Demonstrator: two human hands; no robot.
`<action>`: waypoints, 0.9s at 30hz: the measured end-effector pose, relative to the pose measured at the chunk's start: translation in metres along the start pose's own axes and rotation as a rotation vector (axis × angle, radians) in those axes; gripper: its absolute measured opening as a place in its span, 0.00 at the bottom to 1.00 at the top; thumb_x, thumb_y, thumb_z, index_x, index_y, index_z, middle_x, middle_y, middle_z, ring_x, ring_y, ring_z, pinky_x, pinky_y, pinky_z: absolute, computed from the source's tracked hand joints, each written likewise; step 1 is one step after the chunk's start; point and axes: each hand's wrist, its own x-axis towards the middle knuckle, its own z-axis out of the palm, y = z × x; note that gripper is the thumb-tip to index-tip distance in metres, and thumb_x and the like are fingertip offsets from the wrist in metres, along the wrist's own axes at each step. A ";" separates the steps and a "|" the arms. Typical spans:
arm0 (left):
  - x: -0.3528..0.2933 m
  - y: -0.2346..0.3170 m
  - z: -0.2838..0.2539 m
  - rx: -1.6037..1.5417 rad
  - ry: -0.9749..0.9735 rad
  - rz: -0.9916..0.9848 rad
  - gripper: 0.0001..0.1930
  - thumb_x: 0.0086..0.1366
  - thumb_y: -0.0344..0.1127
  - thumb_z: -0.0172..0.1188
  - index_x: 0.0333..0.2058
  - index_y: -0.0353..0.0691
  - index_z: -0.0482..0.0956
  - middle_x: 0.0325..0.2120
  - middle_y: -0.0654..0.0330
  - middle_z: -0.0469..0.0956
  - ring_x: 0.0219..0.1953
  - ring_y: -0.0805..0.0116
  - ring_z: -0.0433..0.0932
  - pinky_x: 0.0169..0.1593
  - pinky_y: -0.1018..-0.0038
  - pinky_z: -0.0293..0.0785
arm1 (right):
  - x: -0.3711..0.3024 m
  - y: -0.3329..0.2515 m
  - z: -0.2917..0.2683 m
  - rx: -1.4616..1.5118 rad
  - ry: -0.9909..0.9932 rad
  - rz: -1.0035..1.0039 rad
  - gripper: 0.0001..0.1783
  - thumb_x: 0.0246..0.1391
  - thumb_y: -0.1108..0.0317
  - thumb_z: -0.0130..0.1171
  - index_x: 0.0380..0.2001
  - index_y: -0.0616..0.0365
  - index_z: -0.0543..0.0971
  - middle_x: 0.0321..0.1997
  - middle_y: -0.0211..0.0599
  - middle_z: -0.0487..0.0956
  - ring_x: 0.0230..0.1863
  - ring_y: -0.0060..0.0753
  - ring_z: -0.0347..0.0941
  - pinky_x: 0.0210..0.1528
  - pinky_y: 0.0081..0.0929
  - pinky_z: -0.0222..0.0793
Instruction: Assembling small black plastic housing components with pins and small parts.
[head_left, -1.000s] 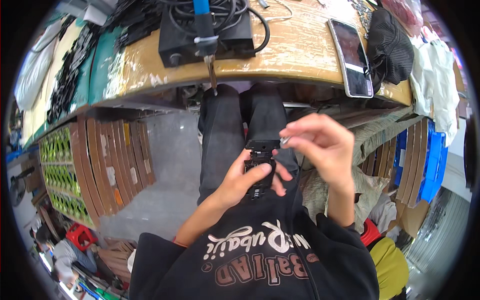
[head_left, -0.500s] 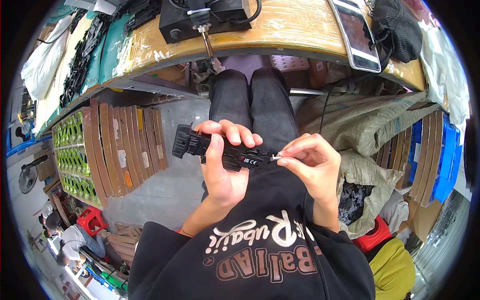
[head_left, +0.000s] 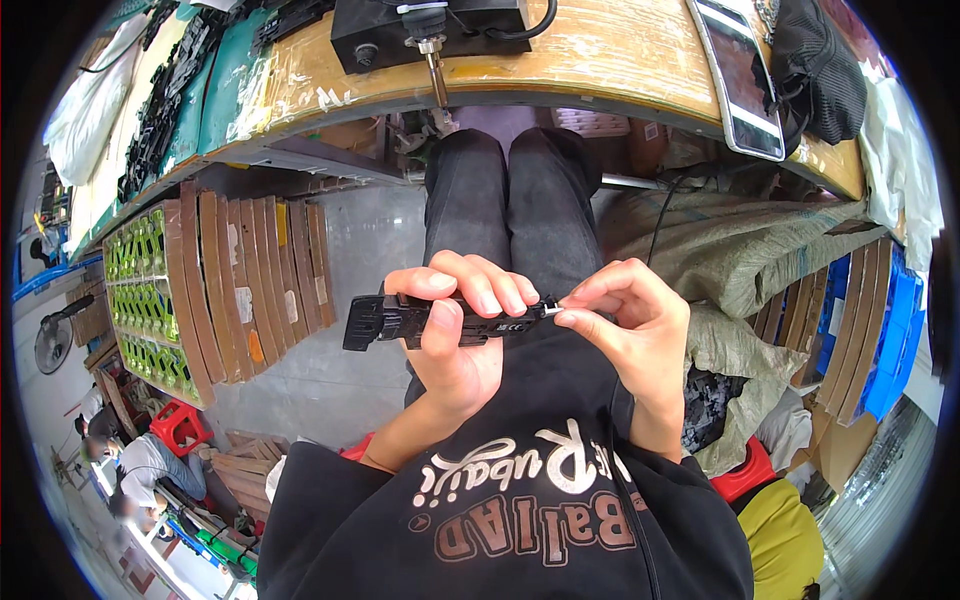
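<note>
My left hand (head_left: pixel 452 335) is wrapped around a black plastic device (head_left: pixel 368 322), long and narrow with a wider ribbed block at its left end. The device lies crosswise above my lap, its right end pointing to my other hand. Between thumb and forefinger, my right hand (head_left: pixel 625 325) pinches a small silvery metal piece (head_left: pixel 552 310) at that right end. The piece touches the device or sits right against it; how far it goes in I cannot tell. My fingers cover much of the device's middle.
Ahead stands a wooden bench (head_left: pixel 600 75) bearing a black box (head_left: pixel 365 35) with a metal-tipped soldering iron (head_left: pixel 434 70) and a phone (head_left: pixel 742 85). Stacked trays (head_left: pixel 230 290) are on the left. On the right, an open sack (head_left: pixel 735 350) holds black parts.
The device has turned slightly in my left hand, so its printed face shows less. Both hands stay close together, and the view has shifted a little.
</note>
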 end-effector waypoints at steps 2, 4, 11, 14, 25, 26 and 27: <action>0.001 -0.001 -0.002 0.018 -0.018 0.042 0.07 0.62 0.36 0.46 0.38 0.46 0.62 0.24 0.58 0.66 0.26 0.64 0.70 0.34 0.64 0.71 | 0.004 0.001 0.001 0.012 -0.008 0.017 0.09 0.39 0.82 0.60 0.26 0.67 0.72 0.27 0.37 0.76 0.33 0.25 0.75 0.37 0.18 0.71; 0.002 -0.002 -0.003 0.024 -0.013 0.052 0.07 0.62 0.36 0.47 0.38 0.46 0.62 0.24 0.58 0.66 0.26 0.64 0.70 0.34 0.64 0.71 | 0.007 0.001 0.002 0.021 -0.018 0.033 0.09 0.39 0.81 0.60 0.26 0.67 0.72 0.27 0.37 0.76 0.33 0.25 0.75 0.37 0.18 0.71; 0.006 -0.005 -0.005 0.046 -0.018 0.102 0.08 0.61 0.37 0.47 0.37 0.46 0.62 0.24 0.59 0.66 0.25 0.64 0.69 0.33 0.64 0.71 | 0.014 0.001 0.008 -0.005 -0.002 0.049 0.08 0.40 0.81 0.60 0.27 0.66 0.72 0.27 0.36 0.76 0.32 0.24 0.74 0.37 0.18 0.71; 0.006 -0.005 -0.005 0.044 -0.033 0.097 0.08 0.61 0.38 0.47 0.37 0.46 0.61 0.23 0.59 0.66 0.25 0.64 0.69 0.33 0.64 0.71 | 0.014 0.001 0.009 -0.009 -0.003 0.065 0.08 0.40 0.81 0.60 0.27 0.66 0.72 0.27 0.36 0.76 0.32 0.23 0.74 0.37 0.18 0.70; 0.008 0.000 -0.011 0.072 -0.123 0.077 0.07 0.61 0.37 0.48 0.36 0.45 0.61 0.23 0.59 0.66 0.25 0.65 0.69 0.32 0.64 0.72 | 0.018 0.005 0.010 -0.112 -0.067 0.063 0.09 0.41 0.80 0.59 0.30 0.65 0.73 0.28 0.36 0.75 0.32 0.23 0.74 0.35 0.18 0.70; 0.009 0.001 -0.011 0.060 -0.135 0.073 0.07 0.61 0.36 0.48 0.36 0.45 0.61 0.22 0.59 0.66 0.24 0.65 0.69 0.32 0.64 0.72 | 0.018 0.008 0.010 -0.166 -0.106 -0.032 0.09 0.41 0.80 0.59 0.29 0.65 0.74 0.28 0.37 0.75 0.31 0.25 0.74 0.35 0.19 0.70; 0.015 -0.001 -0.018 -0.086 -0.238 0.097 0.15 0.56 0.34 0.54 0.41 0.44 0.61 0.28 0.56 0.67 0.30 0.63 0.70 0.39 0.60 0.70 | 0.018 0.011 0.010 -0.219 -0.151 -0.126 0.09 0.40 0.80 0.58 0.29 0.65 0.74 0.28 0.39 0.75 0.31 0.28 0.74 0.34 0.20 0.69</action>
